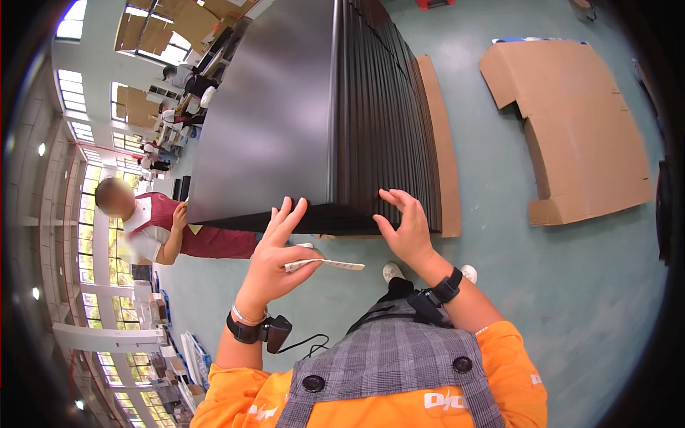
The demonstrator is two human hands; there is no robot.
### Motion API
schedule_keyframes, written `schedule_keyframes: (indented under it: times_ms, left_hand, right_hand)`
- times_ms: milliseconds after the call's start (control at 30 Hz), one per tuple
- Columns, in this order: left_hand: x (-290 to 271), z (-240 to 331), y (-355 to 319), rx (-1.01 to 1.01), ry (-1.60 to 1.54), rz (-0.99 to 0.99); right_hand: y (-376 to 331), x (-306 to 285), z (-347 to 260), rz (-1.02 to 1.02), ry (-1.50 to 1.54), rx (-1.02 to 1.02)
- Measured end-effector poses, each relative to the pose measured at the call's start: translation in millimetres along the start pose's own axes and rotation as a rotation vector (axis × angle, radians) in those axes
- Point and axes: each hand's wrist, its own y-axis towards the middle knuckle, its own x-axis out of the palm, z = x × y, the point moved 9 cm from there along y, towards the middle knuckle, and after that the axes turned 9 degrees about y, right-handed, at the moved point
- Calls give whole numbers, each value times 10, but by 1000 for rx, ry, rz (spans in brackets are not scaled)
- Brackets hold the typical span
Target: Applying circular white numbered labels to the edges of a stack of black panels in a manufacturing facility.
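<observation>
A tall stack of dark grey, flat metal-looking panels (pixel 267 121) stands in front of me, its layered edges (pixel 389 135) facing right. My left hand (pixel 270 267) is at the stack's near edge. Between its thumb and palm it pinches a thin white strip (pixel 344 265) with small marks, like a label sheet, while its other fingers stretch up against the top panel. My right hand (pixel 409 232) is at the near right corner of the stack, thumb and fingers apart, the fingertips at the panel edges. Nothing shows inside it.
A co-worker in a dark red apron (pixel 214 241) stands left of the stack, one hand at its corner with something small and yellow. Flattened cardboard (pixel 578 128) lies on the green floor (pixel 542 299) at right; more cardboard (pixel 439 150) lies under the stack. Several people work farther back.
</observation>
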Motion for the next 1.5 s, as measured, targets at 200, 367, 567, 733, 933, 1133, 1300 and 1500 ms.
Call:
schedule_keyframes:
  times_ms: [200, 367, 567, 733, 933, 1133, 1300, 1500]
  left_hand:
    - [35, 12, -2, 32, 12, 53]
    - [97, -25, -8, 27, -22, 94]
    - [222, -26, -246, -5, -49, 60]
    - [250, -173, -532, -114, -106, 78]
    - [225, -322, -725, -161, -239, 91]
    - [96, -384, -1042, -125, -304, 126]
    - [86, -456, -1510, -160, -338, 160]
    - [76, -652, -2185, -281, -398, 230]
  right_hand:
    - [175, -117, -278, 1, 72, -37]
    - [466, 3, -563, -4, 83, -95]
    - [764, 226, -607, 8, 1, -92]
    - [917, 198, -533, 37, -79, -106]
    - [1044, 168, -507, -39, -61, -68]
    - [1137, 271, -768, -36, -54, -9]
    - [1139, 317, -760, 39, -272, -66]
    - [1113, 282, -745, 62, -244, -70]
